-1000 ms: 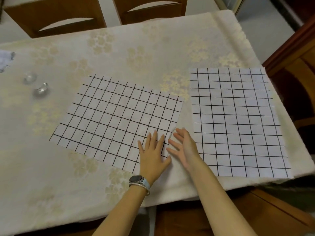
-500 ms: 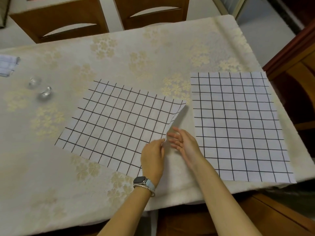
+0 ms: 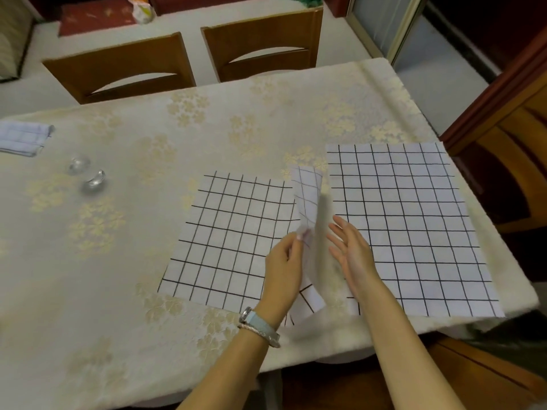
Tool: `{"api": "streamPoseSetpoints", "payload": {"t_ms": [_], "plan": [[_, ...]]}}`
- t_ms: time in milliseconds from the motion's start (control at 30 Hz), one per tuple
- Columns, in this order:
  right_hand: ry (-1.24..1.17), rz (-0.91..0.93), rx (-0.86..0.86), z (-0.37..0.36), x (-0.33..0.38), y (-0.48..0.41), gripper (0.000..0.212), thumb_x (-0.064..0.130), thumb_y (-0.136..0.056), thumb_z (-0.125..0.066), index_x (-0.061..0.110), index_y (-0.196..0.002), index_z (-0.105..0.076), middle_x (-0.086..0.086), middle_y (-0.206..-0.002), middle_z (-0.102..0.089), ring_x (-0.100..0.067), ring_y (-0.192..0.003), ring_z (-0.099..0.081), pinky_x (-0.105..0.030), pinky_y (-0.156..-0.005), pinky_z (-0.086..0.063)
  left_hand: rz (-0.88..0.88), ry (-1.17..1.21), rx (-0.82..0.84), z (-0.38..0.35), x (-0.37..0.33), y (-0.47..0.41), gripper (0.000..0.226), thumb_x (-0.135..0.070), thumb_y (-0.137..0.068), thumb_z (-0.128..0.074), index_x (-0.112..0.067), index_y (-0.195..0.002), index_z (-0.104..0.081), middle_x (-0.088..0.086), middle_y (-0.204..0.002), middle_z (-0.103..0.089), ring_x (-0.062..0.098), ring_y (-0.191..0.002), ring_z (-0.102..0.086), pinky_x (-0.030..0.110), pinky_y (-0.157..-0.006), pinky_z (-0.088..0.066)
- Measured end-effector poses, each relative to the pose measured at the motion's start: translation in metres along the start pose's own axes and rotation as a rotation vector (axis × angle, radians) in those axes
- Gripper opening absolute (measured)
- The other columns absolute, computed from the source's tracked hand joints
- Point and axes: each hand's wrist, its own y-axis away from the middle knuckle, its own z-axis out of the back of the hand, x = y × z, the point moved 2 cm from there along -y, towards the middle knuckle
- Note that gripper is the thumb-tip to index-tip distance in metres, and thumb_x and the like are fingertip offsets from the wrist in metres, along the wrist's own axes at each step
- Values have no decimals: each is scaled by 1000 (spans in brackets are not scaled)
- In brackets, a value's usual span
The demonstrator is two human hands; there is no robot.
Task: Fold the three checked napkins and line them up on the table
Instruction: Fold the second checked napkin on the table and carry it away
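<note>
- Left hand (image 3: 282, 269) pinches the right edge of the middle napkin (image 3: 231, 241) between thumb and fingertips and holds that edge up off the table (image 3: 148, 291); a watch (image 3: 260, 325) sits on its wrist.
- Right hand (image 3: 352, 255) is spread beside it, fingers straight and a little apart, palm turned toward the raised flap. I cannot tell whether it touches the cloth, because the flap is blurred.
- From my seat I see the rest of the middle napkin lying flat near the table's near edge, somewhat right of center, with its lifted strip standing up and curling over.
- I see the right napkin (image 3: 414, 226) fully unfolded and flat at the near right corner of the table, its right side close to the table's right edge, just beside the middle one.
- I make out the folded napkin (image 3: 23, 137) as a small pad at the table's left edge, well apart from the other two.
- Two small clear glass pieces (image 3: 94, 180) lie between the folded napkin and the middle napkin, nearer the left edge.
- Two wooden chairs (image 3: 118, 69) stand along the far edge of the table.
</note>
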Motion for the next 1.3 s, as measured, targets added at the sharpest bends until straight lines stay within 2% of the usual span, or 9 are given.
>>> {"api": "streamPoseSetpoints", "payload": {"t_ms": [167, 300, 400, 567, 667, 733, 833, 967, 1300], "plan": [[186, 73, 89, -27, -7, 4, 39, 34, -104, -37, 28, -142, -48, 8, -145, -49, -11, -133, -46, -37, -116, -33, 21, -55, -151, 61, 7, -18, 37, -29, -102, -45, -16, -68, -44, 1, -62, -37, 10, -55, -33, 18, -49, -29], [392, 160, 224, -66, -18, 5, 39, 27, -104, -40, 30, -143, -45, 15, -144, -43, -3, -135, -36, -22, -109, -28, 120, -126, -265, 116, 38, -35, 36, -26, -102, -44, -17, -67, -46, 0, -58, -38, 12, -52, -33, 24, -48, -30], [591, 233, 343, -96, -37, -1, 43, 23, -104, -41, 27, -146, -38, 12, -149, -34, -7, -142, -27, -18, -111, -19, 168, -216, -332, 149, 67, -50, 36, -24, -100, -46, -15, -65, -45, 4, -59, -36, 15, -56, -31, 31, -55, -27], [1007, 320, 408, -123, -71, -24, 51, 34, -102, -43, 31, -151, -29, 1, -162, -17, -18, -151, -10, -37, -122, -14, 218, -392, -409, 183, 99, -70, 36, -18, -97, -51, -9, -62, -47, 2, -54, -39, 16, -52, -32, 27, -51, -24], [1224, 392, 419, -131, -86, -33, 56, 37, -102, -42, 29, -154, -23, 1, -164, -8, -20, -152, -2, -37, -122, -6, 248, -434, -426, 194, 115, -74, 29, -14, -94, -54, -5, -66, -53, 6, -59, -51, 21, -56, -43, 29, -52, -30], [1325, 439, 428, -133, -94, -37, 57, 38, -102, -41, 28, -154, -20, 0, -164, -5, -21, -152, 2, -36, -122, -1, 250, -451, -436, 200, 121, -75, 16, -12, -92, -56, -3, -80, -62, 9, -73, -62, 24, -65, -53, 29, -57, -38], [1390, 478, 434, -136, -101, -39, 60, 37, -101, -44, 27, -155, -19, -1, -164, 0, -22, -152, 5, -37, -122, 2, 212, -487, -462, 206, 123, -73, 9, -12, -91, -58, -6, -93, -64, 4, -85, -64, 22, -73, -57, 27, -58, -38], [1407, 507, 408, -137, -105, -40, 66, 34, -98, -51, 26, -155, -19, -1, -164, 3, -23, -152, 6, -36, -121, 4, 211, -487, -488, 210, 125, -70, 11, -17, -93, -58, -9, -98, -63, 2, -88, -64, 21, -76, -59, 26, -57, -39], [1411, 497, 341, -139, -110, -35, 68, 34, -98, -51, 28, -155, -15, 1, -164, 6, -20, -151, 11, -31, -117, 9, 186, -490, -487, 221, 129, -72, 8, -19, -92, -62, -16, -99, -64, -2, -88, -64, 17, -78, -60, 30, -65, -49]]}}
